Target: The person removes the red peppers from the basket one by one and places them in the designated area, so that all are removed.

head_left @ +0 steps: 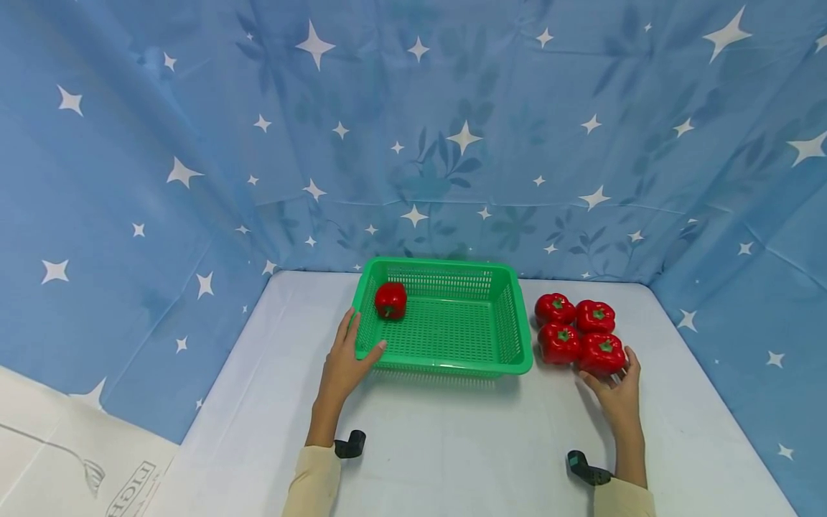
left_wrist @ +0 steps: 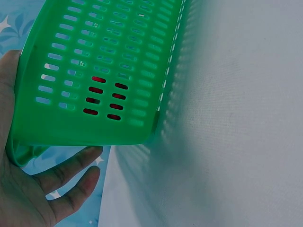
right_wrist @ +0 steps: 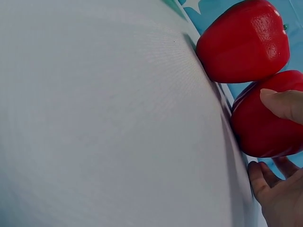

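Observation:
A green plastic basket stands on the table with one red bell pepper in its back left part. My left hand rests at the basket's front left corner, thumb along the front rim and fingers spread along the left side. In the left wrist view, two of its fingers extend fairly straight below the basket wall. Right of the basket, several red bell peppers sit close together. My right hand has thumb and fingers around the front right pepper, which still sits on the table beside another pepper.
Two more peppers sit behind, a back left one and a back right one. White cloth covers the table. A blue curtain with white stars hangs at the back and both sides. Each wrist carries a black camera mount.

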The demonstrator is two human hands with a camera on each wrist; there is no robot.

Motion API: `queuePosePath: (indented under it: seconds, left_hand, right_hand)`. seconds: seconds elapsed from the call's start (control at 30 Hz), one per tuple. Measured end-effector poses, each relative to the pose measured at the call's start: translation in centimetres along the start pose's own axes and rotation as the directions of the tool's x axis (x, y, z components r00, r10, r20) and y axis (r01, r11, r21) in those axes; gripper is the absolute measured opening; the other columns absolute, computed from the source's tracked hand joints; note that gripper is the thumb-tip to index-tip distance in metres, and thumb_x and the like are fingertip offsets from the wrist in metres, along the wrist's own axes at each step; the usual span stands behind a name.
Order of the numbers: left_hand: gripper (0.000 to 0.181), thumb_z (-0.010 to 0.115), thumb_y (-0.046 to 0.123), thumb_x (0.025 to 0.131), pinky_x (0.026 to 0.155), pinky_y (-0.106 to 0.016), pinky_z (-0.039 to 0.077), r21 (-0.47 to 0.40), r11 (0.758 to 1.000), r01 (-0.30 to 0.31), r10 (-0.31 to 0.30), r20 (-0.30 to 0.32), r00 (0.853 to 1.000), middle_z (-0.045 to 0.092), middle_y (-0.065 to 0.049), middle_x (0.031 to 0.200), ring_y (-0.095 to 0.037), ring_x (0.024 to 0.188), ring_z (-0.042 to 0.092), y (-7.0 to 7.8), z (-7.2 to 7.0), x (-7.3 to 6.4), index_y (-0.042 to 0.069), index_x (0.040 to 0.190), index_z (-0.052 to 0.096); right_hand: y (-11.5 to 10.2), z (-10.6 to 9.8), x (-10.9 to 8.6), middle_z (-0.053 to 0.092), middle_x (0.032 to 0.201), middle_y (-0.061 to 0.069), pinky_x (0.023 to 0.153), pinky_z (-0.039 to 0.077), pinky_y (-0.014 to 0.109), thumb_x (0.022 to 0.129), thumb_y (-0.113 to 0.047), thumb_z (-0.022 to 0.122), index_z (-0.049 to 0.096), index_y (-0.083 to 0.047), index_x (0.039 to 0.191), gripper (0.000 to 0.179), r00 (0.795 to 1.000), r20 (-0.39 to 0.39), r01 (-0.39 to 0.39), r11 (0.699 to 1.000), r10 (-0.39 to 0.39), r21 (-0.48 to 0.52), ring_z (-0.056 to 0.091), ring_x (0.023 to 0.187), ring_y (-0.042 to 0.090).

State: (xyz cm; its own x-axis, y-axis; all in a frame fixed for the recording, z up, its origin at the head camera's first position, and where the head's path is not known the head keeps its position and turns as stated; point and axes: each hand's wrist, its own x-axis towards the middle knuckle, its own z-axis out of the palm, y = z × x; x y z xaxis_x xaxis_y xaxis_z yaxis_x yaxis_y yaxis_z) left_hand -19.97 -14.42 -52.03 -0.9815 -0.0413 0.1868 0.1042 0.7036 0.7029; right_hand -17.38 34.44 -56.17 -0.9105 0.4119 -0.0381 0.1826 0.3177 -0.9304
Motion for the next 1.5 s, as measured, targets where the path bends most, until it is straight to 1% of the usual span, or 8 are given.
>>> queuePosePath:
  seconds: [0.2,0.47,0.67,0.83,1.07,1.2,1.3,1.5]
  left_hand:
    - [0.091,0.056,0.067,0.087,0.091,-0.06,0.049,-0.003,1.0,0.013,-0.013,0.006,1.0,0.009,0.016,0.163,-0.042,0.129,0.051,0.0,0.0,-0.1,0.019,0.157,0.024]
    - [0.09,0.055,0.067,0.088,0.089,-0.06,0.05,-0.003,1.0,-0.012,0.011,-0.009,1.0,0.013,0.007,0.165,-0.043,0.13,0.051,0.0,0.0,0.0,0.017,0.156,0.026]
    - [0.09,0.055,0.068,0.088,0.085,-0.058,0.052,-0.001,1.0,-0.018,0.018,-0.019,1.0,0.015,0.005,0.165,-0.043,0.124,0.055,-0.2,0.2,0.1,0.017,0.156,0.026]
    - [0.091,0.055,0.068,0.088,0.084,-0.058,0.053,-0.004,1.0,-0.011,0.011,-0.011,1.0,0.014,0.006,0.165,-0.044,0.124,0.056,-0.2,0.2,0.0,0.017,0.156,0.025]
    - [0.091,0.055,0.069,0.087,0.084,-0.057,0.053,-0.007,1.0,-0.014,0.014,-0.013,1.0,0.012,0.01,0.165,-0.043,0.125,0.054,-0.3,0.1,0.1,0.018,0.156,0.025]
    - [0.091,0.054,0.069,0.087,0.079,-0.054,0.054,-0.003,1.0,-0.017,0.017,-0.011,1.0,0.013,0.008,0.165,-0.042,0.121,0.058,-0.2,0.1,0.1,0.017,0.156,0.025]
    - [0.091,0.055,0.068,0.088,0.076,-0.052,0.055,-0.002,1.0,-0.016,0.016,-0.009,1.0,0.013,0.007,0.165,-0.042,0.118,0.06,-0.2,0.0,0.0,0.017,0.156,0.025]
    - [0.09,0.055,0.067,0.088,0.077,-0.052,0.055,0.003,1.0,-0.016,0.016,-0.009,1.0,0.014,0.006,0.165,-0.041,0.123,0.057,-0.1,0.0,0.0,0.016,0.156,0.025]
  right_hand:
    - [-0.1,-0.1,-0.1,0.012,0.164,0.009,0.114,0.028,0.044,0.087,-0.016,0.074,-0.002,-0.025,0.158,0.104,1.0,-0.011,-0.009,1.0,0.009,0.013,0.017,0.151,0.032]
    - [0.0,-0.3,-0.2,0.007,0.165,0.012,0.115,0.027,0.049,0.088,-0.021,0.074,-0.003,-0.028,0.158,0.104,0.999,-0.024,-0.034,0.999,0.035,0.036,0.011,0.152,0.032]
    - [-0.2,-0.8,-0.3,0.009,0.165,0.006,0.116,0.026,0.05,0.089,-0.025,0.073,0.0,-0.036,0.156,0.101,0.997,-0.078,-0.027,1.0,0.028,0.015,0.009,0.153,0.027]
    - [-1.1,-1.2,-0.6,0.011,0.165,0.0,0.117,0.026,0.048,0.089,-0.025,0.073,0.002,-0.04,0.155,0.098,0.991,-0.13,-0.01,1.0,0.008,-0.019,0.008,0.153,0.022]
    - [-3.5,-1.3,-0.5,0.013,0.164,-0.005,0.117,0.026,0.049,0.087,-0.024,0.075,0.009,-0.04,0.155,0.096,0.977,-0.191,0.086,0.995,-0.092,-0.04,0.009,0.152,0.017]
    - [-5.3,-1.4,-0.3,0.016,0.162,-0.008,0.117,0.027,0.048,0.086,-0.024,0.076,0.013,-0.04,0.154,0.094,0.964,-0.213,0.155,0.987,-0.16,-0.039,0.013,0.151,0.014]
    - [-6.7,-1.2,-0.1,0.02,0.16,-0.009,0.117,0.027,0.048,0.085,-0.023,0.077,0.018,-0.039,0.154,0.092,0.947,-0.228,0.228,0.974,-0.226,-0.022,0.016,0.149,0.013]
    - [-10.2,-0.2,0.6,0.026,0.158,-0.007,0.116,0.029,0.047,0.082,-0.018,0.079,0.024,-0.033,0.154,0.091,0.906,-0.247,0.361,0.932,-0.343,0.028,0.021,0.147,0.013]
